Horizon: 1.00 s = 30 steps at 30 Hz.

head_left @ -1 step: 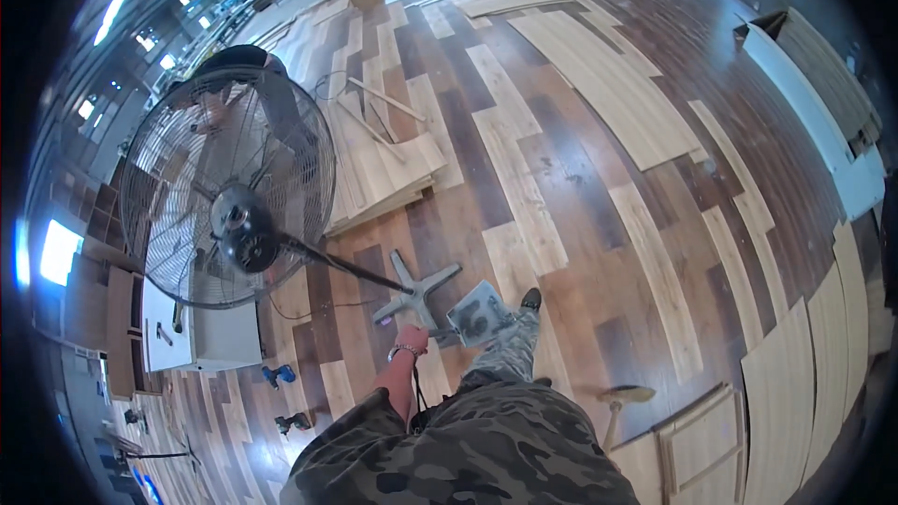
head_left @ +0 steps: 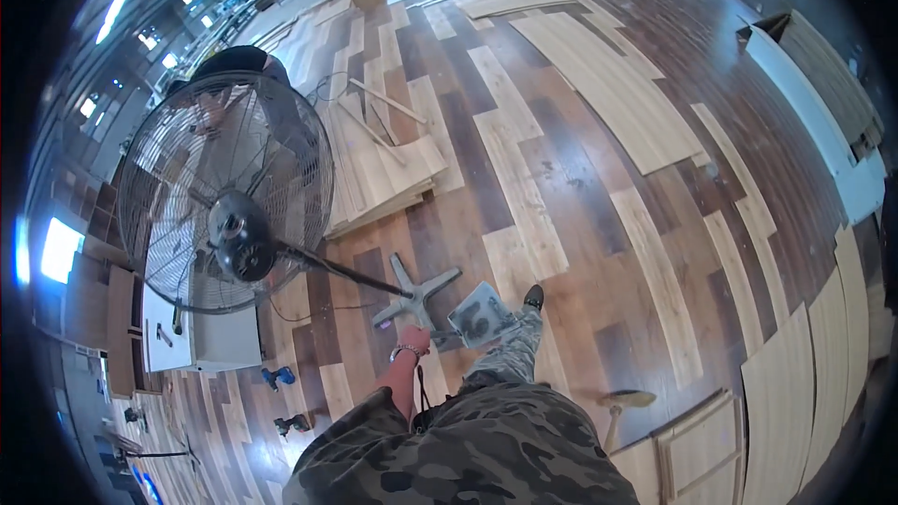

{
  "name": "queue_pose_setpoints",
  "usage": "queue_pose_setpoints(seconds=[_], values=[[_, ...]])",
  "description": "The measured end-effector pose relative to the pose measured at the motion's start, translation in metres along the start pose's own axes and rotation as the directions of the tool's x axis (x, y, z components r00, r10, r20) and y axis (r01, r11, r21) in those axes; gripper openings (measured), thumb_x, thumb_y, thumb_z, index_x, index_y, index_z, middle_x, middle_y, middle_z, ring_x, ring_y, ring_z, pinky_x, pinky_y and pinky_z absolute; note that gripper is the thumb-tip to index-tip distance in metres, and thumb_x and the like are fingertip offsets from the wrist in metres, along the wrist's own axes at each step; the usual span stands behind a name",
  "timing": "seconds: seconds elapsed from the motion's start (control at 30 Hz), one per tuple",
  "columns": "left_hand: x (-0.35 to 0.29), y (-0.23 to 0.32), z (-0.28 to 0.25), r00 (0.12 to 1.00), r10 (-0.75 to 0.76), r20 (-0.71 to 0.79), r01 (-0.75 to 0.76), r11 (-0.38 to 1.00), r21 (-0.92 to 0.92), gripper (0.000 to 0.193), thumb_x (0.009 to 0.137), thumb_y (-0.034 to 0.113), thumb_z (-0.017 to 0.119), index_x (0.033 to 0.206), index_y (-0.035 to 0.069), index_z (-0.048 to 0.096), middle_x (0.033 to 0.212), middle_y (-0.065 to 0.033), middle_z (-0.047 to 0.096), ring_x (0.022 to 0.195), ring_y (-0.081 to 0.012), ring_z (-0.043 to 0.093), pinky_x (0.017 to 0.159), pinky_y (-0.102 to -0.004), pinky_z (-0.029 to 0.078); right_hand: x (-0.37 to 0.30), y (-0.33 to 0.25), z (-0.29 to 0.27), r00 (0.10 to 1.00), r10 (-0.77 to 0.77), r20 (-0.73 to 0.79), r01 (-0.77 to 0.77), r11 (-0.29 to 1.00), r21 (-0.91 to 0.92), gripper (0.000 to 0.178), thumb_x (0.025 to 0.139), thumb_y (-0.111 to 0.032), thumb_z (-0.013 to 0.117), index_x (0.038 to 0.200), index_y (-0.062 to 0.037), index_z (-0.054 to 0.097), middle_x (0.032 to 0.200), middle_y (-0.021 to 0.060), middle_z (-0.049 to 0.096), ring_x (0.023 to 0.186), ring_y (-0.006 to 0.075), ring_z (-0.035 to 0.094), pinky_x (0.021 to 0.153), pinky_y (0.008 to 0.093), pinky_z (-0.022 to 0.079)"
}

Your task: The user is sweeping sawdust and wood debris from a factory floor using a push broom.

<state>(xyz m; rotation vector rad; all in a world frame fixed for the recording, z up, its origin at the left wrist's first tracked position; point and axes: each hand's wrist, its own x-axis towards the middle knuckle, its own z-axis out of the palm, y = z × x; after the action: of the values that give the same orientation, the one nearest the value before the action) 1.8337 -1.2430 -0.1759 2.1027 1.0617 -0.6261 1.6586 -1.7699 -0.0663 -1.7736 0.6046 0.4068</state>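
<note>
My left hand (head_left: 412,340), with a beaded bracelet at the wrist, is closed in a fist low in front of me. A dark strip, which looks like a handle, runs from it to a translucent square tub (head_left: 479,315) just beside my lower leg. Dark, rounded things show in the tub, too unclear to name. Close beyond the hand stands the grey cross-shaped foot (head_left: 413,293) of a large black pedestal fan (head_left: 245,234). My right hand is out of view.
Behind the fan a person (head_left: 271,98) bends over near stacked boards (head_left: 393,178). A white cabinet (head_left: 224,341) and two power drills (head_left: 279,377) are at left. A broad panel (head_left: 608,89) lies ahead; boards (head_left: 786,393) and a brush-like tool (head_left: 625,398) lie at right.
</note>
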Motion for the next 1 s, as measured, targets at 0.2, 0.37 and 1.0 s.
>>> queue_pose_setpoints(seconds=[0.2,0.37,1.0], values=[[0.094,0.090,0.038,0.996,0.079,0.044,-0.088,0.961,0.263,0.046,0.084,0.036,0.048,0.087,-0.006,0.068,0.090,-0.0267,0.066,0.093,-0.0402,0.064,0.084,-0.0450,0.050,0.173,-0.074,-0.012,0.978,0.151,0.146,-0.171,0.976,0.135,0.020,0.090,-0.021,0.053,0.085,-0.0021,0.060,0.063,0.0041,0.052,0.061,0.0147,0.056,0.057,0.0257,0.046],[0.171,0.163,0.030,0.916,0.400,0.028,-0.337,0.729,0.596,0.042,0.087,0.034,0.049,0.087,-0.002,0.070,0.089,-0.0244,0.067,0.086,-0.0392,0.066,0.080,-0.0458,0.051,0.237,-0.051,-0.029,0.893,0.420,0.162,-0.449,0.813,0.369,0.026,0.089,-0.028,0.056,0.081,-0.0052,0.063,0.063,0.0042,0.053,0.063,0.0164,0.058,0.059,0.0262,0.047],[0.119,0.408,-0.023,0.996,0.088,-0.025,-0.090,0.993,-0.077,0.028,0.088,0.021,0.052,0.085,-0.004,0.063,0.061,-0.0103,0.060,0.042,-0.0178,0.057,0.038,-0.0295,0.045,0.508,-0.224,0.000,0.910,0.283,0.303,-0.400,0.790,0.465,0.013,0.085,-0.010,0.063,0.087,0.0004,0.057,0.063,0.0049,0.057,0.046,0.0153,0.054,0.040,0.0292,0.043]])
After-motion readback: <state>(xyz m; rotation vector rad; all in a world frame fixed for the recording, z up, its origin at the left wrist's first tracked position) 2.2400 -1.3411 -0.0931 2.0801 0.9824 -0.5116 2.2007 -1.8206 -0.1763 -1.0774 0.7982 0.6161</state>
